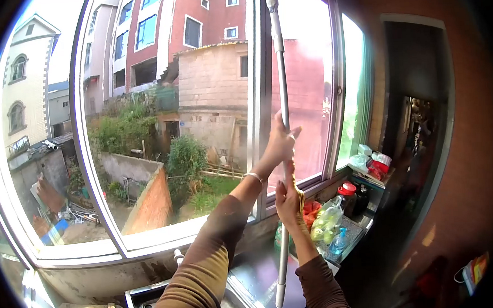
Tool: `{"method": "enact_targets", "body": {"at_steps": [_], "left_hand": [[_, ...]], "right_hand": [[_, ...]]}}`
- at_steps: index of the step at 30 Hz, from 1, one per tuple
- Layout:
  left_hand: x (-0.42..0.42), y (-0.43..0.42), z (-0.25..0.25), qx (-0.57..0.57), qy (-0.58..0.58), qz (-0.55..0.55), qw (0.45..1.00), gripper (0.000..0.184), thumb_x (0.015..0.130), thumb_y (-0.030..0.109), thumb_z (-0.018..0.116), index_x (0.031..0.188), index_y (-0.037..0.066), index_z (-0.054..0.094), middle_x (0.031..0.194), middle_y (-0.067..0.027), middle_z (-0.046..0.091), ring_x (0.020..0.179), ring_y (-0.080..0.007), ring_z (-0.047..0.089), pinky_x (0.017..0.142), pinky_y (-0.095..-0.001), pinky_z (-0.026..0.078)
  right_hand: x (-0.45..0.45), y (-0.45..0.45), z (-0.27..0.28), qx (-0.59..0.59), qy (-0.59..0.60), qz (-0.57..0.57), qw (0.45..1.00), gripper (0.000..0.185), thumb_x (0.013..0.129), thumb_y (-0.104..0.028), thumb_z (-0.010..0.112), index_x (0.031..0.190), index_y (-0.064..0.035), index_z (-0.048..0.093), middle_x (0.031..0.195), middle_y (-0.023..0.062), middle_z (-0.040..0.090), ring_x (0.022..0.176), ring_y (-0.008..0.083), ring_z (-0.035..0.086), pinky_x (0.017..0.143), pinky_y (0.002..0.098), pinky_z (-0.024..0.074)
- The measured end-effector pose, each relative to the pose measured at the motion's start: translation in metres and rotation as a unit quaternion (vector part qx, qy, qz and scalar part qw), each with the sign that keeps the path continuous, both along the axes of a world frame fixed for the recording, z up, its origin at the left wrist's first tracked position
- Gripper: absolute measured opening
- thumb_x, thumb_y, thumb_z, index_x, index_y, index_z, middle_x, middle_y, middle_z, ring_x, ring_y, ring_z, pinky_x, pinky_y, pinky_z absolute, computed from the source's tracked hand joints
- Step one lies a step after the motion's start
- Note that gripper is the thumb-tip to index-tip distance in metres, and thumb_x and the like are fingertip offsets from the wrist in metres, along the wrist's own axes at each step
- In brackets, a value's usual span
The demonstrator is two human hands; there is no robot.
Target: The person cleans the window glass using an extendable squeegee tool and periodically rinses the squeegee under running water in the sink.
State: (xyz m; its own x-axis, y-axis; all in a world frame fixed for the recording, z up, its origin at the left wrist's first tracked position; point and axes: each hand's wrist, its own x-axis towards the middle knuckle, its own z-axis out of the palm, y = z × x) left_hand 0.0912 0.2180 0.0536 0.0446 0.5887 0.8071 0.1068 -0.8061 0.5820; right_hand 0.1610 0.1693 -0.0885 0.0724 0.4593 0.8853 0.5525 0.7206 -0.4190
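Note:
A long silver pole stands nearly upright in front of the window frame, its grey lower end above the counter. Its top reaches the upper edge of the view, where part of a head shows. My left hand, with a bracelet at the wrist, is closed round the pole at mid-height. Lower down, my right hand is wrapped round the same pole. Brown sleeves cover both forearms. Behind the pole, a window pane shows a reddish tint.
Below the window are a metal sink and a white tap. On the right counter are a bag of green produce, a blue bottle and a red-lidded jar. A dark doorway lies farther right.

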Motion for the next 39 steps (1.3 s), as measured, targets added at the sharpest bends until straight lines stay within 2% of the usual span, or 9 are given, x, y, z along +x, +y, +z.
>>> {"method": "enact_targets", "body": {"at_steps": [4, 6, 7, 8, 12, 18, 19, 32, 39], "left_hand": [[0.011, -0.025, -0.078, -0.028, -0.023, -0.034, 0.999, 0.071, 0.089, 0.020, 0.067, 0.143, 0.001, 0.026, 0.129, -0.0232, 0.049, 0.122, -0.0290, 0.047, 0.104, -0.0374, 0.035], [0.020, -0.039, -0.121, -0.026, -0.019, -0.005, 0.999, 0.073, 0.088, 0.022, 0.068, 0.143, 0.000, 0.025, 0.129, -0.0224, 0.048, 0.124, -0.0295, 0.045, 0.105, -0.0364, 0.034], [0.028, -0.040, -0.147, 0.012, -0.020, 0.016, 1.000, 0.074, 0.088, 0.021, 0.068, 0.144, 0.003, 0.024, 0.116, -0.0186, 0.055, 0.110, -0.0284, 0.054, 0.098, -0.0362, 0.040], [0.029, -0.061, -0.158, -0.141, -0.011, -0.037, 0.989, 0.073, 0.089, 0.020, 0.068, 0.146, 0.008, 0.023, 0.096, -0.0131, 0.058, 0.089, -0.0253, 0.058, 0.085, -0.0375, 0.048], [0.066, -0.081, -0.266, -0.093, -0.063, -0.020, 0.993, 0.075, 0.088, 0.014, 0.068, 0.147, 0.011, 0.022, 0.077, -0.0055, 0.055, 0.070, -0.0152, 0.055, 0.067, -0.0327, 0.049], [0.091, -0.157, -0.384, -0.177, -0.050, -0.003, 0.983, 0.078, 0.089, 0.011, 0.065, 0.148, 0.009, 0.013, 0.071, -0.0043, 0.053, 0.058, -0.0148, 0.054, 0.052, -0.0322, 0.048], [0.092, -0.168, -0.398, -0.214, -0.051, -0.023, 0.975, 0.078, 0.089, 0.014, 0.066, 0.147, 0.010, 0.014, 0.070, -0.0092, 0.056, 0.060, -0.0209, 0.057, 0.057, -0.0357, 0.048], [0.099, -0.281, -0.506, -0.410, -0.045, -0.139, 0.900, 0.077, 0.093, 0.017, 0.063, 0.146, 0.010, 0.007, 0.077, -0.0043, 0.053, 0.059, -0.0137, 0.056, 0.051, -0.0294, 0.049], [0.090, -0.342, -0.529, -0.544, -0.110, -0.231, 0.799, 0.075, 0.093, 0.014, 0.062, 0.145, 0.011, 0.009, 0.075, -0.0036, 0.053, 0.055, -0.0113, 0.056, 0.049, -0.0265, 0.049]], "right_hand": [[0.018, -0.039, -0.070, -0.076, -0.021, -0.001, 0.997, 0.062, 0.093, -0.014, 0.051, 0.150, -0.0123, 0.027, 0.074, 0.0265, 0.061, 0.065, 0.0441, 0.061, 0.055, 0.0474, 0.0472], [0.028, -0.059, -0.099, 0.025, -0.040, -0.012, 0.999, 0.064, 0.091, -0.009, 0.053, 0.149, -0.0068, 0.026, 0.090, 0.0297, 0.063, 0.075, 0.0458, 0.061, 0.062, 0.0476, 0.0494], [0.035, -0.069, -0.119, -0.020, -0.035, -0.003, 0.999, 0.064, 0.091, -0.010, 0.053, 0.149, -0.0060, 0.026, 0.096, 0.0306, 0.062, 0.079, 0.0468, 0.061, 0.064, 0.0477, 0.0498], [0.043, -0.080, -0.142, -0.064, -0.028, 0.006, 0.998, 0.064, 0.091, -0.010, 0.053, 0.149, -0.0051, 0.026, 0.101, 0.0314, 0.061, 0.083, 0.0478, 0.061, 0.066, 0.0477, 0.0502], [0.076, -0.128, -0.227, -0.169, -0.031, 0.002, 0.985, 0.065, 0.091, -0.012, 0.052, 0.149, -0.0041, 0.024, 0.119, 0.0316, 0.056, 0.093, 0.0489, 0.060, 0.072, 0.0448, 0.0522], [0.102, -0.216, -0.326, -0.267, -0.030, -0.014, 0.963, 0.063, 0.090, -0.011, 0.053, 0.146, -0.0013, 0.029, 0.112, 0.0325, 0.059, 0.090, 0.0452, 0.064, 0.069, 0.0414, 0.0534], [0.105, -0.227, -0.339, -0.263, -0.031, -0.017, 0.964, 0.062, 0.089, -0.011, 0.054, 0.145, -0.0015, 0.031, 0.109, 0.0299, 0.062, 0.089, 0.0448, 0.064, 0.069, 0.0418, 0.0534], [0.136, -0.357, -0.461, -0.297, -0.094, -0.085, 0.946, 0.065, 0.083, -0.010, 0.064, 0.143, -0.0034, 0.039, 0.078, 0.0214, 0.058, 0.065, 0.0425, 0.059, 0.054, 0.0469, 0.0492], [0.131, -0.418, -0.485, -0.414, -0.119, -0.123, 0.894, 0.062, 0.082, -0.010, 0.063, 0.140, -0.0031, 0.042, 0.075, 0.0170, 0.056, 0.062, 0.0354, 0.057, 0.053, 0.0426, 0.0475]]}}
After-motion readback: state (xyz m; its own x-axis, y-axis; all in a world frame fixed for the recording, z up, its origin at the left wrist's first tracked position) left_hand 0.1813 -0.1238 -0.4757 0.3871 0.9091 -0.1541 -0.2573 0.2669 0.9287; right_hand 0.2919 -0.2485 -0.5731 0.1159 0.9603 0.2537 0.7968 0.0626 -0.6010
